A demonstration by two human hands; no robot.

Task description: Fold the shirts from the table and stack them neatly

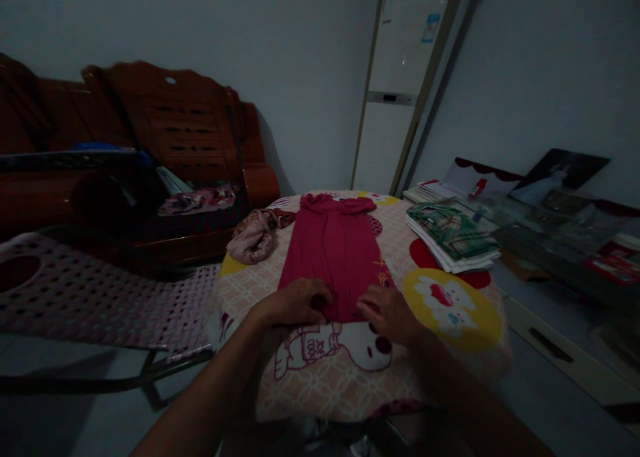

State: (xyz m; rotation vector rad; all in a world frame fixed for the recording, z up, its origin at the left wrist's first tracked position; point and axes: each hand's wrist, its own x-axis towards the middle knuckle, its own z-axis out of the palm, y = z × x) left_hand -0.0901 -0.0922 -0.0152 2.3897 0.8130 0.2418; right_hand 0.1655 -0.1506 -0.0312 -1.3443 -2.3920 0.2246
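A dark pink garment (337,244), apparently a folded top, lies lengthwise on the patterned cloth, its bunched end away from me. Yellowish print shows along its right side. At the near left corner, my left hand (300,302) is curled with fingertips down on the fabric edge. My right hand (389,312) has its thumb and fingers pinched at the near right part of the same edge. The fingertips are partly hidden in dim light.
The cloth (320,390) with cartoon prints covers the table. A crumpled pale pink garment (254,237) lies on the left, and a stack of folded clothes (454,234) on the right. Around stand a woven chair (115,304), a wooden bench (175,124) and a glass-topped cabinet (545,224).
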